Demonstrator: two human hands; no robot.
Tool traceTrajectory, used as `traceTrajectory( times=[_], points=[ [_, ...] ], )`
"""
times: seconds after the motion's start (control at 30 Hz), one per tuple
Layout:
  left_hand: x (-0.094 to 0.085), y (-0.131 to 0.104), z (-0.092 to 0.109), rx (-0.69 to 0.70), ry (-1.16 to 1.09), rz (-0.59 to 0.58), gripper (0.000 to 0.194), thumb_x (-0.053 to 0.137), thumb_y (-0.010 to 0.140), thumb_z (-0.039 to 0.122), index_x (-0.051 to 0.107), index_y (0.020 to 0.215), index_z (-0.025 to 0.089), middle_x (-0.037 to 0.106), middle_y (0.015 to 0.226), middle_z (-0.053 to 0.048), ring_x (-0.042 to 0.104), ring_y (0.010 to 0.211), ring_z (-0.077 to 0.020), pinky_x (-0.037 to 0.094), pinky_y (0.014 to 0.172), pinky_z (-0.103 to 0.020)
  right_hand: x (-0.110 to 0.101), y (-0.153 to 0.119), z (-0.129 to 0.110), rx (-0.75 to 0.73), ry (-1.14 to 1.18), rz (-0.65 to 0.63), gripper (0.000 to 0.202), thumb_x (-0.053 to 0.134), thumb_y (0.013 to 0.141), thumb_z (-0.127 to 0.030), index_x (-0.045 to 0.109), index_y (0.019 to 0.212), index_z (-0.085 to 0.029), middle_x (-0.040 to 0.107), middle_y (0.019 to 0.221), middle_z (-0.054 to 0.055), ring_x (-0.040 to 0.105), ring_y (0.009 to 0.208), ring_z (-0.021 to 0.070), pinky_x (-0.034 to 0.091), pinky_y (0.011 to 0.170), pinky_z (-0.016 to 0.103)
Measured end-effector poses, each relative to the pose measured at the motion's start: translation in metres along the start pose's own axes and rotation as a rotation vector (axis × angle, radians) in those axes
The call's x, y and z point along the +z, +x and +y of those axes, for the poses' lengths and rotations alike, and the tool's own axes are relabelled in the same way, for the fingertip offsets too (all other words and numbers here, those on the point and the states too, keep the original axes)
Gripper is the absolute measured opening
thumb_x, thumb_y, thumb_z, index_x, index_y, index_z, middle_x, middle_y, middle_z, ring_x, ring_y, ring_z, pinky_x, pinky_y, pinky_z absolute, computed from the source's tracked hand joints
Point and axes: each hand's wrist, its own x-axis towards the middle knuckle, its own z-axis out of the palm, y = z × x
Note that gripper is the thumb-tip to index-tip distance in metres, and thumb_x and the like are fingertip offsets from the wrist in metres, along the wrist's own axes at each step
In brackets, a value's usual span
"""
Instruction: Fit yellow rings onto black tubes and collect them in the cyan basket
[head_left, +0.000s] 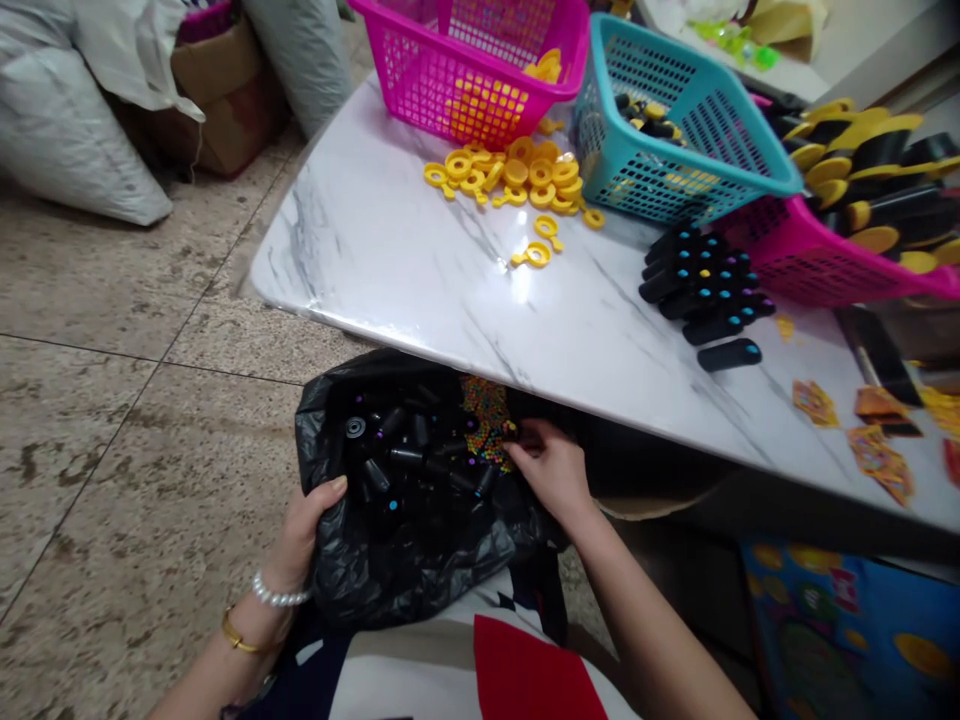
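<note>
A black plastic bag (450, 555) lies open on my lap, below the table's front edge. Several short black cylinders (407, 457) lie loose inside it, some with blue or purple dots on their ends. My left hand (311, 520) is closed on the bag's left rim, thumb on top. At the bag's right side are small multicoloured beads (486, 410) in a narrow patch; whether a clear wrapper holds them I cannot tell. My right hand (551, 465) has its fingertips pinched together at the beads' right edge. What sits between those fingertips is too small to make out.
On the marble-patterned table (375, 250) are yellow ring-shaped pieces (517, 172), a pink basket (420, 95), a teal basket (637, 165) and stacked black cylinders (697, 280). A fuller pink basket (810, 255) stands right. White sacks (71, 130) stand on the floor at left.
</note>
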Motion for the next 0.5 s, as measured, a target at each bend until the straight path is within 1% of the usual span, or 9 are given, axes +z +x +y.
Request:
traceTrajectory(
  times=[0.03,0.1,0.17,0.23,0.37,0.43,0.5],
  points=[
    [0.0,0.0,0.001,-0.012,0.004,-0.006,0.03,0.081,0.048,0.032,0.068,0.068,0.014,0.069,0.062,-0.003,0.068,0.067,-0.0253,0.057,0.057,-0.029,-0.002,-0.006,0.0,-0.033,0.071,0.018,0.025,0.065,0.077,-0.027,0.063,0.1,-0.017,0.068,0.085,0.005,0.067,0.07,0.0189,0.056,0.064,0.03],
    [0.001,-0.001,0.002,-0.038,0.006,-0.018,0.029,0.08,0.048,0.03,0.069,0.069,0.014,0.07,0.063,-0.003,0.069,0.07,-0.0264,0.058,0.057,-0.03,-0.007,-0.015,-0.002,-0.111,0.147,0.095,0.023,0.063,0.08,-0.025,0.063,0.103,-0.018,0.067,0.093,0.006,0.066,0.074,0.0172,0.057,0.066,0.028],
    [0.003,-0.002,0.002,-0.036,-0.006,-0.027,0.029,0.079,0.048,0.027,0.07,0.072,0.014,0.071,0.068,-0.004,0.069,0.074,-0.0274,0.059,0.06,-0.031,-0.011,-0.02,-0.004,-0.188,0.141,0.162,0.022,0.062,0.082,-0.022,0.063,0.103,-0.019,0.065,0.094,0.006,0.065,0.077,0.0166,0.057,0.071,0.029],
    [0.005,-0.002,0.003,-0.02,-0.015,-0.021,0.028,0.078,0.047,0.026,0.07,0.072,0.015,0.072,0.069,-0.004,0.069,0.076,-0.0281,0.059,0.063,-0.031,-0.015,-0.023,-0.004,-0.233,0.123,0.203,0.022,0.062,0.082,-0.02,0.063,0.104,-0.02,0.064,0.093,0.005,0.064,0.077,0.0167,0.056,0.073,0.03],
    [0.005,0.0,0.003,-0.007,-0.012,0.029,0.02,0.076,0.048,0.024,0.069,0.065,0.017,0.07,0.064,-0.002,0.069,0.078,-0.029,0.06,0.065,-0.03,-0.018,-0.025,0.002,-0.192,0.231,0.227,0.023,0.064,0.081,-0.02,0.062,0.105,-0.022,0.065,0.095,0.004,0.065,0.081,0.0171,0.057,0.074,0.03],
    [0.001,0.003,0.001,0.006,-0.01,0.058,0.017,0.076,0.048,0.022,0.069,0.064,0.018,0.07,0.063,-0.001,0.069,0.08,-0.0286,0.06,0.066,-0.029,-0.019,-0.025,0.003,-0.176,0.289,0.244,0.025,0.065,0.081,-0.021,0.061,0.106,-0.022,0.064,0.098,0.005,0.064,0.084,0.0172,0.057,0.076,0.03],
    [-0.003,0.005,0.001,0.007,-0.006,0.074,0.017,0.076,0.05,0.022,0.071,0.066,0.019,0.071,0.064,-0.001,0.069,0.08,-0.0275,0.06,0.067,-0.028,-0.021,-0.025,0.001,-0.201,0.282,0.271,0.024,0.064,0.082,-0.02,0.061,0.105,-0.022,0.063,0.099,0.005,0.064,0.085,0.0172,0.056,0.075,0.03]
  ],
)
